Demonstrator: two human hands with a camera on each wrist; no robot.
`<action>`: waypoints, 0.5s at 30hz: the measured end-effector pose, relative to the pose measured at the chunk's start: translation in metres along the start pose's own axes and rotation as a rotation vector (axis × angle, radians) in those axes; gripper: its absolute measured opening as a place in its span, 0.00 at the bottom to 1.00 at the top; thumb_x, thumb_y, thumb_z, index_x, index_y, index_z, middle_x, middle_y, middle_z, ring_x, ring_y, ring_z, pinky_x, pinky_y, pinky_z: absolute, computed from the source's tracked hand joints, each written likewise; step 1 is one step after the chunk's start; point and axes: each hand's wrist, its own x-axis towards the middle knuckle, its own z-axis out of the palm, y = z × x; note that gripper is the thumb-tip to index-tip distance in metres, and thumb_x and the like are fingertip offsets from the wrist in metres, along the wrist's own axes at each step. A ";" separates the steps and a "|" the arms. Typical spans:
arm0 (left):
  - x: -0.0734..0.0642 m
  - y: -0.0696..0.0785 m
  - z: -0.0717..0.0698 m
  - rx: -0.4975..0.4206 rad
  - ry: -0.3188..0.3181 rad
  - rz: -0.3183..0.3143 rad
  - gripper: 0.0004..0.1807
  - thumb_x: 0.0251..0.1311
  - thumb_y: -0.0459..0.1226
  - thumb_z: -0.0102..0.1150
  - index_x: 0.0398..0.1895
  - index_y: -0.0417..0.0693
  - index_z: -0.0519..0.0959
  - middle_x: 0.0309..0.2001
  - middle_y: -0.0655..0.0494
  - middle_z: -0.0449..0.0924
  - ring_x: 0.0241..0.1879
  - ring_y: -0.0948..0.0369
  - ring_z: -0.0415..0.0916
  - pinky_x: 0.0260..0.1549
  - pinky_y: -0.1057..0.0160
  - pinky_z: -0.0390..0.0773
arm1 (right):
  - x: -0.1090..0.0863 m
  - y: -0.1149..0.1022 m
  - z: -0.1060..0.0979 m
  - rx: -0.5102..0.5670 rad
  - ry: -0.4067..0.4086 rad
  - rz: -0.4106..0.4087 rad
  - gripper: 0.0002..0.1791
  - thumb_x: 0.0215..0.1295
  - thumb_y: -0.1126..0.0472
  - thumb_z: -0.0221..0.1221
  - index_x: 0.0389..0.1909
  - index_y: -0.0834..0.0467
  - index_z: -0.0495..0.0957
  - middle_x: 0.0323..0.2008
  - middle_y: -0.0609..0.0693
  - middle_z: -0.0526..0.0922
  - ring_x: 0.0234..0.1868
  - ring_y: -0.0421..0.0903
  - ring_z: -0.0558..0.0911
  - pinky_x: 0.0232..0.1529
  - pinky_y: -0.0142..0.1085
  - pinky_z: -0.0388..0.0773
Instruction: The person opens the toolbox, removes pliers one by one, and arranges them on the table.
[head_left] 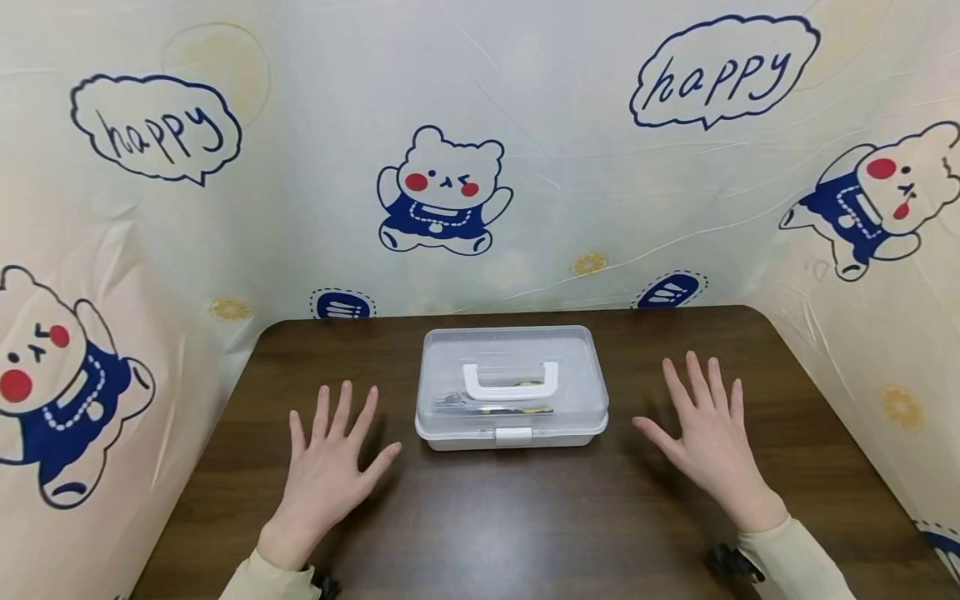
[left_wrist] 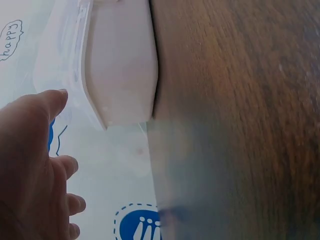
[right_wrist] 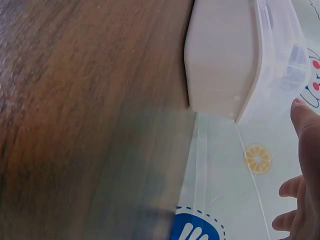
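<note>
A lidded plastic storage box [head_left: 513, 425] with a clear top and a white carrying handle [head_left: 512, 392] sits on the brown table. Its white front latch [head_left: 513, 436] lies flat against the body, and the lid is down. Through the lid, some dark and yellow items show faintly. To the left of the box, my left hand [head_left: 330, 471] is spread with straight fingers, holding nothing. On the other side my right hand [head_left: 712, 442] is likewise spread, apart from the box. Both wrist views show the box's white side wall [left_wrist: 122, 65] beyond the thumb.
The dark wooden table [head_left: 480, 525] has rounded far corners. Pale printed sheeting [head_left: 555, 192] with bears, lemon slices and "happy" bubbles rises behind it and along both sides. A small black device [head_left: 735, 562] sits at the right wrist, below a cream sleeve [head_left: 798, 558].
</note>
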 end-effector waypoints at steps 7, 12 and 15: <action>0.000 0.001 0.000 0.007 0.008 -0.007 0.48 0.69 0.69 0.49 0.85 0.58 0.53 0.83 0.37 0.46 0.83 0.39 0.30 0.70 0.23 0.33 | -0.001 -0.001 0.001 -0.007 -0.011 0.005 0.53 0.66 0.31 0.63 0.81 0.57 0.57 0.80 0.70 0.53 0.81 0.70 0.43 0.76 0.69 0.32; 0.003 0.004 0.002 -0.051 0.015 -0.019 0.47 0.71 0.68 0.48 0.85 0.56 0.53 0.83 0.37 0.43 0.82 0.39 0.28 0.72 0.25 0.32 | 0.000 -0.004 -0.003 0.030 0.010 0.007 0.47 0.70 0.38 0.63 0.79 0.61 0.60 0.78 0.73 0.55 0.79 0.73 0.49 0.75 0.71 0.36; 0.005 0.008 0.004 -0.138 0.031 -0.038 0.45 0.74 0.64 0.48 0.84 0.52 0.55 0.83 0.35 0.43 0.82 0.36 0.30 0.72 0.26 0.34 | 0.002 -0.007 -0.003 0.073 0.073 -0.003 0.41 0.70 0.45 0.65 0.75 0.65 0.65 0.74 0.74 0.62 0.75 0.74 0.58 0.73 0.72 0.47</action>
